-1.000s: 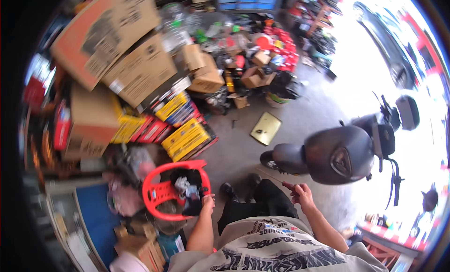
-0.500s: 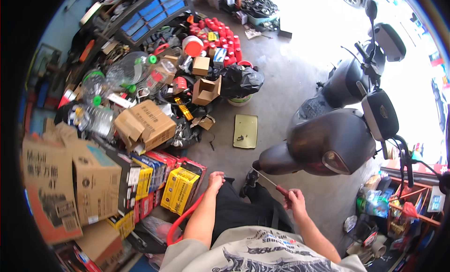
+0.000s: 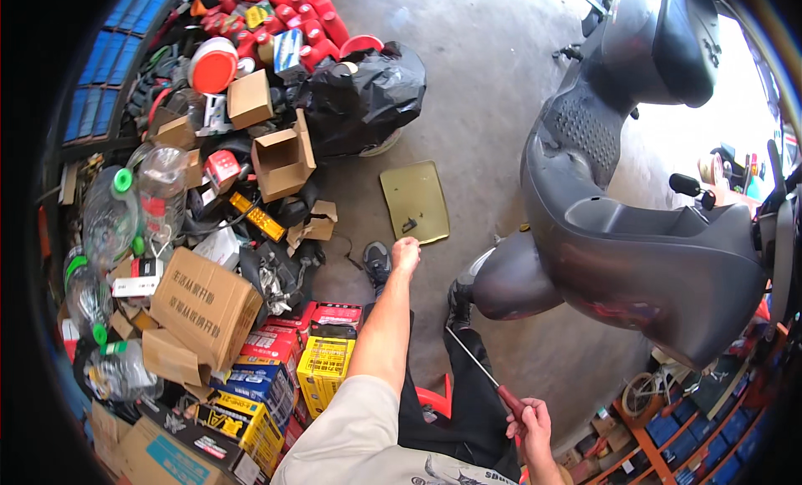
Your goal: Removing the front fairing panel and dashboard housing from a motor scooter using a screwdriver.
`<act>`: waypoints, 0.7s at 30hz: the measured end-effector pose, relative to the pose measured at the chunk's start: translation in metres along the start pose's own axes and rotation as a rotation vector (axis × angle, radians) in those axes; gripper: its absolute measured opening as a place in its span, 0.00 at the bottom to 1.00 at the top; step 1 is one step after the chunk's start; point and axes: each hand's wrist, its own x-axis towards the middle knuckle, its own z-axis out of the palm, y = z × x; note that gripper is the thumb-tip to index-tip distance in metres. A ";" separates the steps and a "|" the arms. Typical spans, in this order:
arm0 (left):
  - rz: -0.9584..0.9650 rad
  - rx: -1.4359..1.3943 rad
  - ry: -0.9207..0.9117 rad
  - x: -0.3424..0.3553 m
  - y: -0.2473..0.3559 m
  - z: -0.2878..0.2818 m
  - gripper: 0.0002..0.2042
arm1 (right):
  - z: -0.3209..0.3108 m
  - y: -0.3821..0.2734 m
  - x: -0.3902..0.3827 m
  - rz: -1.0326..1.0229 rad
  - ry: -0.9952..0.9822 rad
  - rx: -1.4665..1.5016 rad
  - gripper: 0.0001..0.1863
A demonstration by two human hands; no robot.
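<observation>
Grey floor [image 3: 484,92], goods heaped along the left, strong daylight at the right. Blue drawers [image 3: 109,76] stand at the upper left. A yellowish-green tray [image 3: 415,180] lies flat on the floor, mid-view. The left hand [image 3: 407,255] is at its near edge, fingers bunched (cannot tell whether they close on anything, or touch the tray). Further right, the right hand [image 3: 529,422] grips a red-handled screwdriver [image 3: 478,365], its long shaft slanting up-left toward the right shoe [image 3: 459,305]. A dark scooter [image 3: 635,276] takes up much of the right side.

Containers, left to right: clear plastic bottles [image 3: 113,213], some green-capped; a brown carton [image 3: 205,305]; a white tub [image 3: 213,66] with a red lid; a small box [image 3: 282,161], flaps open, inside shadowed; red bottles [image 3: 292,17] in a cluster; a yellow box [image 3: 324,368] beside red ones; a black bag [image 3: 363,92], contents hidden. The tray carries small dark parts [image 3: 409,224] toward its near edge. Lower right, an orange-framed rack [image 3: 681,426] with blue bins.

Edges: the heap stops short of the tray; floor runs between tray and scooter. A red stool [image 3: 434,399] shows between the legs. The scooter's rounded mudguard [image 3: 518,276] is just beside the right shoe.
</observation>
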 end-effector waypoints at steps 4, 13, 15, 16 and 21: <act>0.008 0.030 0.043 0.006 0.014 0.012 0.21 | 0.025 -0.012 -0.001 0.032 0.087 0.024 0.13; 0.189 0.439 -0.134 -0.061 0.002 -0.101 0.19 | 0.081 -0.041 -0.018 0.010 0.021 -0.095 0.12; 0.130 0.395 -0.140 -0.077 0.000 -0.140 0.17 | 0.091 -0.049 -0.025 -0.021 -0.017 -0.116 0.13; 0.063 0.433 -0.068 -0.088 0.002 -0.176 0.16 | 0.103 -0.055 -0.029 -0.039 -0.031 -0.100 0.13; 0.021 0.352 -0.005 -0.126 0.014 -0.255 0.12 | 0.126 -0.079 -0.047 -0.111 -0.082 -0.125 0.13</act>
